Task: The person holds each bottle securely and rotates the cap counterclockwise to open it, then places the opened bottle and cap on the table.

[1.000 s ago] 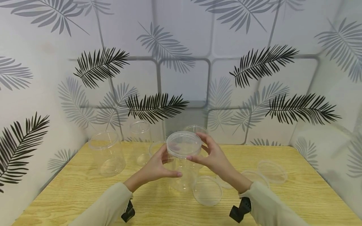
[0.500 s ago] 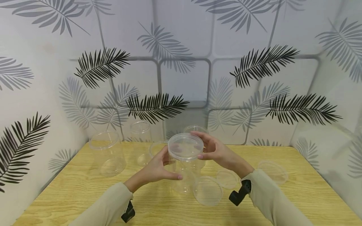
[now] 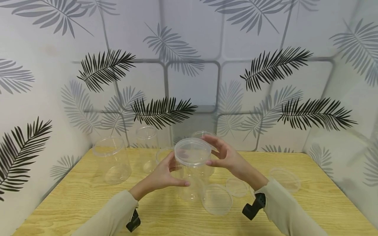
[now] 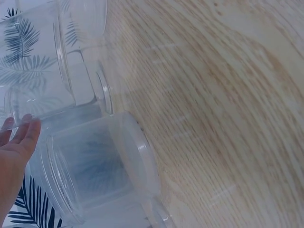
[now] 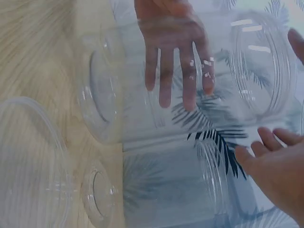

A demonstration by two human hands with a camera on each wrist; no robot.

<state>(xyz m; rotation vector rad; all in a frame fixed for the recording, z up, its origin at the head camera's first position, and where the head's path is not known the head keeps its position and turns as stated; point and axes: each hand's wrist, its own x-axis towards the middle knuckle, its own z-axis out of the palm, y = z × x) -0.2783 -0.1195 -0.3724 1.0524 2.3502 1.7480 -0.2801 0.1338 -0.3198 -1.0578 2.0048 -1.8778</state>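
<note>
A clear plastic jar (image 3: pixel 190 191) stands upright near the middle of the wooden table, with a round see-through lid (image 3: pixel 192 152) on its top. My left hand (image 3: pixel 162 175) grips the jar's left side, thumb across the front and fingers behind. Through the clear wall, the right wrist view shows those fingers spread against the jar. My right hand (image 3: pixel 228 159) curves round the lid's right side, thumb tip at its edge and fingers behind it. In that wrist view, the right fingers lie close along the ridged end of the jar.
More clear jars stand behind: a wide jar (image 3: pixel 112 167) at left, a tall narrow jar (image 3: pixel 146 147) and others partly hidden. Loose round lids lie on the table (image 3: pixel 88 203): a near lid (image 3: pixel 217 200), a smaller lid (image 3: pixel 236 186) and a far-right lid (image 3: pixel 284 180).
My right thumb has moved from the lid's front to its right edge, and the fingers have shifted round its back. My left hand keeps its hold on the jar.
</note>
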